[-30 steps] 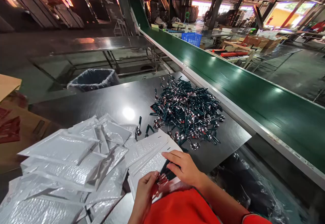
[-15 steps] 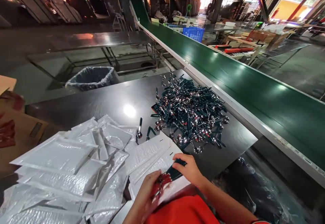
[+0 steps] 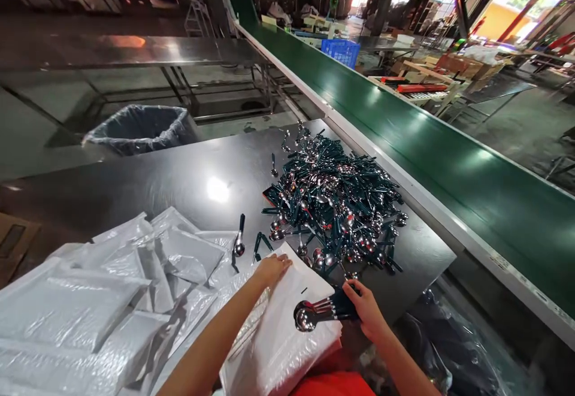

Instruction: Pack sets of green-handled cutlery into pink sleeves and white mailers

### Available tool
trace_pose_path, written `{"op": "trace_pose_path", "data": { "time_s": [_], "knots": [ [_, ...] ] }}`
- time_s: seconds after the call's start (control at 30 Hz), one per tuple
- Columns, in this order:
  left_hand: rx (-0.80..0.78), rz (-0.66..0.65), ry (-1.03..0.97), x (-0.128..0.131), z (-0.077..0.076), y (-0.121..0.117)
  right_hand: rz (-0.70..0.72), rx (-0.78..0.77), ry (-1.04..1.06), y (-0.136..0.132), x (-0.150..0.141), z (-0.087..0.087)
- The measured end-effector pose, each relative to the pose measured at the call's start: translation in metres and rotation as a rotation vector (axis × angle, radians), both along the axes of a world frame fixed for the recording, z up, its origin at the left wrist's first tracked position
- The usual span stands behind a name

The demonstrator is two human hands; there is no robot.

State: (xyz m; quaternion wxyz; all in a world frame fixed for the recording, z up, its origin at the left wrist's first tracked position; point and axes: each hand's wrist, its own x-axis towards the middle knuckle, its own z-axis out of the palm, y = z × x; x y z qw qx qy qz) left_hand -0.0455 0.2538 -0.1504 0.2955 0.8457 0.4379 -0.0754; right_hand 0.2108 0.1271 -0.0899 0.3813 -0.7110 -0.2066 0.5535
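The right hand (image 3: 366,309) is closed around the black handles of a bundle of shiny, round-bowled metal spoons (image 3: 314,313), gripping it at the handle end. The bowls point toward nine o'clock, over the upper-right part of a flat, white padded envelope (image 3: 278,351); whether they touch it cannot be told. The left hand (image 3: 273,269) lies on the envelope's upper edge, fingers extended; whether they pinch that edge cannot be seen. A short dark mark (image 3: 304,290) shows near the same edge.

With this envelope as the clock's centre, a large heap of black-handled metal spoons (image 3: 336,198) sits at one o'clock on the grey, shiny metal tabletop (image 3: 188,186). At eleven o'clock, well clear of the heap, lies a lone black-handled metal spoon (image 3: 239,241). A loose stack of white padded envelopes (image 3: 81,300) spreads across nine o'clock. Beyond the tabletop, a bin lined with clear plastic (image 3: 121,144) stands between ten and eleven o'clock, and a green conveyor belt with a white edge (image 3: 372,108) runs from twelve toward three.
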Motion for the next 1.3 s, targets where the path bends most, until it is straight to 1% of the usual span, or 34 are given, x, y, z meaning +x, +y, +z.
{"op": "trace_pose_path", "data": {
  "time_s": [0.1,0.17,0.23,0.3,0.37,0.4,0.5,0.57,0.63,0.67,0.73,0.8,0.83,0.87,0.93,0.97,1.0,1.03,1.07,1.1,1.13,1.17,1.2,1.27,1.3],
  "knots": [
    [0.031,-0.025,0.026,0.005,-0.004,0.001,-0.055,-0.033,0.032,-0.006,0.001,-0.004],
    [0.051,-0.040,0.030,0.003,-0.003,-0.001,-0.082,-0.033,0.035,-0.005,0.002,-0.003],
    [0.063,-0.045,0.023,-0.002,0.003,-0.004,-0.108,-0.011,0.036,-0.001,0.003,0.001],
    [0.079,-0.031,0.012,-0.009,0.013,-0.006,-0.135,0.027,0.039,0.007,0.004,0.008],
    [0.094,-0.008,0.009,-0.017,0.032,-0.007,-0.164,0.078,0.052,0.015,0.003,0.019],
    [0.103,0.003,0.007,-0.020,0.044,-0.008,-0.177,0.106,0.059,0.019,0.001,0.025],
    [0.132,0.020,-0.007,-0.027,0.092,-0.016,-0.209,0.197,0.082,0.029,-0.008,0.047],
    [0.159,0.012,-0.024,-0.027,0.126,-0.029,-0.216,0.247,0.084,0.035,-0.016,0.063],
    [0.175,-0.008,-0.097,-0.024,0.155,-0.046,-0.204,0.289,0.054,0.038,-0.021,0.077],
    [0.171,-0.004,-0.154,-0.022,0.165,-0.054,-0.192,0.311,0.018,0.038,-0.022,0.083],
    [0.145,0.049,-0.268,-0.017,0.179,-0.071,-0.166,0.405,-0.120,0.036,-0.020,0.092],
    [0.136,0.133,-0.341,-0.011,0.184,-0.083,-0.116,0.604,-0.338,0.030,-0.014,0.099],
    [0.147,0.164,-0.363,-0.009,0.184,-0.088,-0.060,0.738,-0.453,0.026,-0.010,0.102],
    [0.162,0.182,-0.385,-0.005,0.183,-0.092,0.027,0.888,-0.557,0.022,-0.006,0.106],
    [0.180,0.199,-0.443,0.004,0.181,-0.101,0.302,1.158,-0.701,0.011,0.000,0.116],
    [0.173,0.214,-0.486,0.009,0.180,-0.107,0.465,1.254,-0.747,0.007,0.000,0.122],
    [0.150,0.235,-0.537,0.016,0.180,-0.113,0.623,1.316,-0.784,0.002,-0.001,0.128],
    [0.114,0.264,-0.598,0.023,0.181,-0.120,0.759,1.336,-0.814,-0.002,-0.004,0.134],
    [0.065,0.294,-0.667,0.030,0.183,-0.128,0.859,1.314,-0.840,-0.006,-0.008,0.140],
    [0.011,0.321,-0.732,0.036,0.186,-0.136,0.914,1.267,-0.862,-0.010,-0.012,0.146],
    [-0.035,0.349,-0.787,0.041,0.190,-0.143,0.923,1.221,-0.885,-0.014,-0.017,0.151],
    [-0.052,0.380,-0.833,0.044,0.194,-0.151,0.891,1.186,-0.911,-0.017,-0.020,0.156],
    [-0.032,0.416,-0.872,0.044,0.198,-0.157,0.823,1.168,-0.936,-0.020,-0.022,0.160],
    [0.084,0.483,-0.920,0.038,0.203,-0.168,0.636,1.182,-0.940,-0.025,-0.022,0.166],
    [0.155,0.511,-0.931,0.034,0.204,-0.173,0.561,1.195,-0.888,-0.028,-0.021,0.167]
  ]
}}
